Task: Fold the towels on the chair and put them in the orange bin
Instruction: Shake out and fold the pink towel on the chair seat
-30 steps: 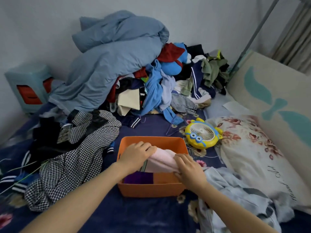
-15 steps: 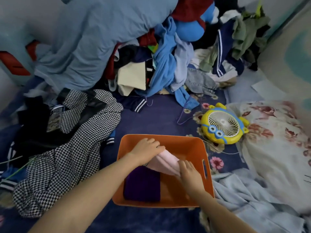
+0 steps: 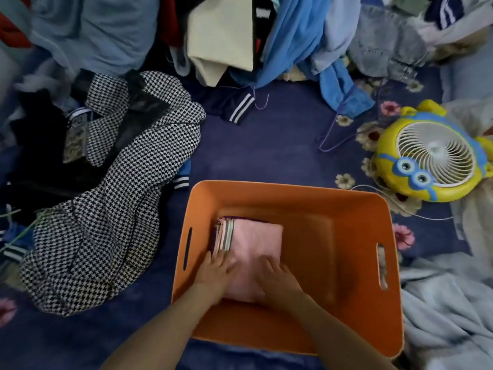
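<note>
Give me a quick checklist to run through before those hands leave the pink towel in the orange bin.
1. Pink towel fully inside the orange bin: ok.
2. Towel folded and lying flat: ok.
3. Left hand and right hand pressing flat on it, not gripping: ok.
4. Free room in the bin beside the towel: ok.
5. Anything else left to fold: cannot tell from this view.

A houndstooth jacket (image 3: pixel 106 209), a yellow cartoon fan (image 3: pixel 434 158) and heaped clothes (image 3: pixel 288 36) crowd a floral navy bedspread (image 3: pixel 266 150).
</note>
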Tool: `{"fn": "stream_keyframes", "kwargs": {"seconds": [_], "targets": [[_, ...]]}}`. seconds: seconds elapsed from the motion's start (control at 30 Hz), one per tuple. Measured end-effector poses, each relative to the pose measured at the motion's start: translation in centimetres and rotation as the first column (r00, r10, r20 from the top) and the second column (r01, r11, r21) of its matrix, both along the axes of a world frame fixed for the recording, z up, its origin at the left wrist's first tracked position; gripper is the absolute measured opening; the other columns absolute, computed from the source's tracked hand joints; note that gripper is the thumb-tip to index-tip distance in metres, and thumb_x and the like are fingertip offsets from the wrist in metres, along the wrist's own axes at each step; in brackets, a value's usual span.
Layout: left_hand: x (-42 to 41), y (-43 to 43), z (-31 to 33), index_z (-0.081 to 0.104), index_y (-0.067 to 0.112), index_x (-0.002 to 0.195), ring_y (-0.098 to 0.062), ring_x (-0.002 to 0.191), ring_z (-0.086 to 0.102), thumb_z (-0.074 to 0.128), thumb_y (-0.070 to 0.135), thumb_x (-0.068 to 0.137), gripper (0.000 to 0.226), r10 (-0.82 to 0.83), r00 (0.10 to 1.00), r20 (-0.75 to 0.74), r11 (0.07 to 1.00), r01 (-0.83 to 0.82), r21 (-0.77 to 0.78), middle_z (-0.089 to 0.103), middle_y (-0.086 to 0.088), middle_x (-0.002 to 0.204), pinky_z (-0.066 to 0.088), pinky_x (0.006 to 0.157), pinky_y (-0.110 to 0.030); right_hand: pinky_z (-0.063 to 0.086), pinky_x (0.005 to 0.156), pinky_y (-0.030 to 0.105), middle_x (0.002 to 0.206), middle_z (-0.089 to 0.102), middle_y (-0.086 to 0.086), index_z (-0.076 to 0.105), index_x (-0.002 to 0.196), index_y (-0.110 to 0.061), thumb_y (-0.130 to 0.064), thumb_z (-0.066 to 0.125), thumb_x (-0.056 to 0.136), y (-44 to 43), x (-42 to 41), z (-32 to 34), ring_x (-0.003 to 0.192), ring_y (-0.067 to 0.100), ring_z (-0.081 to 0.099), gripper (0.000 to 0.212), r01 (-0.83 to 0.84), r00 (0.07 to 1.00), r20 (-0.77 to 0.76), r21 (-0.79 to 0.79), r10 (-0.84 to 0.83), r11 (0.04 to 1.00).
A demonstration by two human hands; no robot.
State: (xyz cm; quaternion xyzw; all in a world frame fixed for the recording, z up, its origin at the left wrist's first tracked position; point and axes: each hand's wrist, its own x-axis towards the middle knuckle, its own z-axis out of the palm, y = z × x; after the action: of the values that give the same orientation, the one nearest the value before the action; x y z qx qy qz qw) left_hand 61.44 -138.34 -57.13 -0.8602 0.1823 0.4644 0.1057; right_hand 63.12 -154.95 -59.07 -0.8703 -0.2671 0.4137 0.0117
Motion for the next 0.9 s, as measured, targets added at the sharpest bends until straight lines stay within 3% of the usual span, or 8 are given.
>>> {"fn": "stream_keyframes", "kwargs": {"seconds": [0.1, 0.2, 0.23, 0.3, 0.37, 0.57, 0.77, 0.9], "targets": [[-0.3, -0.9, -0.9, 0.005, 0.015, 0.149, -0.036, 0.142, -0.002, 0.039, 0.050, 0.092, 0.075, 0.087, 0.995, 0.055, 0.996, -0.087, -0.005, -0.006, -0.017, 0.156, 0.004, 0.113, -0.051, 0.035, 0.105, 0.043, 0.148, 0.029, 0.016, 0.039, 0.138, -0.011, -0.035, 0.051, 0.091, -0.1, -0.2, -0.6, 0.137, 0.033, 0.028, 0.054, -0.081, 0.993, 0.092, 0.059, 0.075, 0.995], [0.4, -1.5, -1.4, 0.009, 0.010, 0.148, -0.032, 0.143, -0.007, 0.036, 0.044, 0.095, 0.068, 0.161, 0.960, 0.230, 0.984, -0.138, -0.113, -0.004, -0.018, 0.156, 0.005, 0.114, -0.047, 0.051, 0.086, 0.042, 0.131, 0.055, 0.018, 0.066, 0.113, -0.018, -0.038, 0.077, 0.065, -0.1, 1.2, -0.4, 0.124, 0.031, 0.051, 0.053, -0.031, 0.981, 0.191, 0.004, 0.030, 1.000], [0.6, -1.6, -1.8, 0.000, 0.010, 0.149, -0.030, 0.142, -0.015, 0.037, 0.042, 0.095, 0.072, 0.173, 0.953, 0.251, 0.981, -0.143, -0.134, -0.013, -0.017, 0.155, 0.001, 0.115, -0.046, 0.045, 0.096, 0.047, 0.143, 0.039, 0.023, 0.057, 0.127, -0.015, -0.037, 0.074, 0.069, -0.2, 1.7, -0.5, 0.134, 0.033, 0.037, 0.064, 0.018, 0.979, 0.202, 0.035, -0.024, 0.999], [0.9, -1.6, -2.5, -0.020, 0.011, 0.143, -0.031, 0.140, -0.022, 0.040, 0.045, 0.094, 0.085, 0.182, 0.956, 0.229, 0.980, -0.158, -0.121, -0.032, -0.014, 0.144, -0.006, 0.115, -0.045, 0.013, 0.114, 0.050, 0.146, -0.021, 0.015, 0.008, 0.149, -0.012, -0.033, 0.048, 0.093, -0.5, 2.2, -1.7, 0.140, 0.029, -0.015, 0.072, -0.011, 0.983, 0.185, 0.035, 0.004, 0.999], [0.9, -1.1, -3.6, -0.026, 0.013, 0.140, -0.030, 0.140, -0.023, 0.043, 0.054, 0.090, 0.095, 0.230, 0.959, 0.167, 0.972, -0.219, -0.082, -0.039, -0.009, 0.136, -0.006, 0.115, -0.046, 0.000, 0.115, 0.048, 0.135, -0.037, 0.007, -0.013, 0.147, -0.015, -0.034, 0.034, 0.098, -0.6, 2.7, -2.3, 0.137, 0.028, -0.028, 0.070, -0.037, 0.990, 0.138, -0.007, 0.038, 0.999], [0.3, -0.7, -6.3, -0.037, 0.019, 0.127, -0.028, 0.140, -0.025, 0.042, 0.061, 0.087, 0.098, 0.389, 0.918, 0.082, 0.921, -0.384, -0.066, -0.042, -0.007, 0.136, -0.004, 0.115, -0.047, -0.005, 0.114, 0.050, 0.149, -0.031, 0.010, -0.015, 0.147, -0.020, -0.039, 0.038, 0.097, 0.3, 3.1, -4.3, 0.139, 0.029, -0.026, 0.075, -0.074, 0.991, 0.102, -0.099, 0.084, 0.992], [0.9, -1.2, -3.6, -0.013, 0.015, 0.147, -0.031, 0.141, -0.020, 0.041, 0.048, 0.093, 0.084, 0.375, 0.921, 0.104, 0.926, -0.367, -0.088, -0.022, -0.015, 0.153, 0.000, 0.115, -0.047, 0.001, 0.116, 0.047, 0.155, -0.018, 0.010, -0.007, 0.149, -0.021, -0.044, 0.045, 0.093, -0.9, 2.8, -1.2, 0.144, 0.028, -0.014, 0.080, 0.013, 0.990, 0.139, -0.057, -0.005, 0.998], [1.0, -0.9, 1.0, -0.005, 0.011, 0.149, -0.031, 0.143, -0.014, 0.034, 0.041, 0.096, 0.072, 0.332, 0.926, 0.181, 0.940, -0.309, -0.148, -0.016, -0.016, 0.155, 0.004, 0.116, -0.047, 0.006, 0.116, 0.045, 0.158, -0.010, 0.006, 0.009, 0.149, -0.023, -0.040, 0.043, 0.095, -4.1, 1.5, 4.3, 0.145, 0.027, -0.007, 0.066, 0.162, 0.959, 0.242, -0.039, -0.148, 0.986]]}}
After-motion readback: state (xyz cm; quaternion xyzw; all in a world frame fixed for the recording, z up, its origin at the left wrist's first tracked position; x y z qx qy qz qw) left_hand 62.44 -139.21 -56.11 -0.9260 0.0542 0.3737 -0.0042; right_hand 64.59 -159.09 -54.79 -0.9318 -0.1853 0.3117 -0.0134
